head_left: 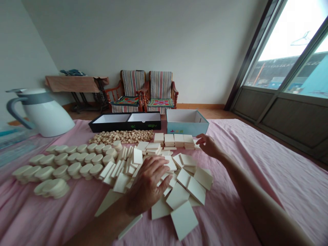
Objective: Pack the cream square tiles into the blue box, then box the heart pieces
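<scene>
My left hand rests over a loose heap of thin pale square tiles, its thumb apart from the fingers and no tile visibly gripped. Beyond the heap stands a row of neatly stacked square tiles. At the right end of that row is my right hand, fingers apart, fingertips beside a low stack partly hidden by them. Left of the heap, several rows of stacked round-edged discs lie on the pink cloth. Behind them spreads a bed of small pale wooden beads.
A black two-part box and a light blue open box stand at the back. A white and grey jug is at the left. Two wooden chairs and a cloth-covered table stand against the wall.
</scene>
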Demonstrator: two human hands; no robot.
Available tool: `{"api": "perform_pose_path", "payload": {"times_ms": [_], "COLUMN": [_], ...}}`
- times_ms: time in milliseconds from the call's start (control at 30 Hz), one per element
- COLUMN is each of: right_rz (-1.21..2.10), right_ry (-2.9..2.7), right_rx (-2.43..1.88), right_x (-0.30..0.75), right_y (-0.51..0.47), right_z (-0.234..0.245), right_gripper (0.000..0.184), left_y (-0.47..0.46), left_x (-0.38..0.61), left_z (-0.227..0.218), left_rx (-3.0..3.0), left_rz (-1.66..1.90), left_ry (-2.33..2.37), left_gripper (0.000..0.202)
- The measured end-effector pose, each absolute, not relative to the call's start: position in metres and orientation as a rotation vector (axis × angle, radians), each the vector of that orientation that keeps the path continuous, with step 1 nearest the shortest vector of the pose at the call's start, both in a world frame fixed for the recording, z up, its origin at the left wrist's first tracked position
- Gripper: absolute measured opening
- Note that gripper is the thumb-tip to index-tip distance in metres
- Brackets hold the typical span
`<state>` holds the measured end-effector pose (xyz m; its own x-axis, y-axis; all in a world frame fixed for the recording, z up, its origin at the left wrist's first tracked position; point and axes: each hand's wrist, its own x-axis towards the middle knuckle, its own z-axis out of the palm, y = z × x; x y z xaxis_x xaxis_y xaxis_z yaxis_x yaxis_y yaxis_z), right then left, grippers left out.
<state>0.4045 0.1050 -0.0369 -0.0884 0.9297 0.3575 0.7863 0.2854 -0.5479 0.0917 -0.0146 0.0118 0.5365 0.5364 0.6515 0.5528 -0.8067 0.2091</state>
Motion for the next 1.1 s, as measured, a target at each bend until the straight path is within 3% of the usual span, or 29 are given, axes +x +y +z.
{"api": "perform_pose_path", "payload": {"times_ms": [333,433,533,633,833,967,1100], "right_rz": [0.297,0.467,0.638,0.58,0.536,0.285,0.092], "right_ry": [-1.9,-2.133,-2.437,-2.536,-2.362,-1.862,-1.574], "right_rx": [-1.502,-1.394,-1.158,-1.097,-1.236,-1.697,-1.987], "right_x": [0.395,0.385,0.371,0.361,0.367,0.381,0.391], "right_y": [0.092,0.074,0.055,0.044,0.056,0.079,0.098], "right_z": [-0.018,0.002,0.015,0.017,0.011,0.003,-0.011], "right_gripper": [0.031,0.025,0.039,0.057,0.042,0.032,0.037], "left_y": [-0.013,-0.012,-0.012,-0.012,-0.012,-0.012,-0.012], "left_x": [0.092,0.092,0.092,0.092,0.093,0.094,0.094], "left_z": [0.009,0.009,0.008,0.008,0.009,0.01,0.008], "left_rx": [-2.744,-2.751,-2.752,-2.756,-2.756,-2.756,-2.753], "left_rz": [-1.154,-1.15,-1.15,-1.147,-1.152,-1.16,-1.168], "left_ry": [-0.953,-0.954,-0.958,-0.963,-0.955,-0.95,-0.953], "left_gripper": [0.008,0.008,0.008,0.008,0.008,0.007,0.007]}}
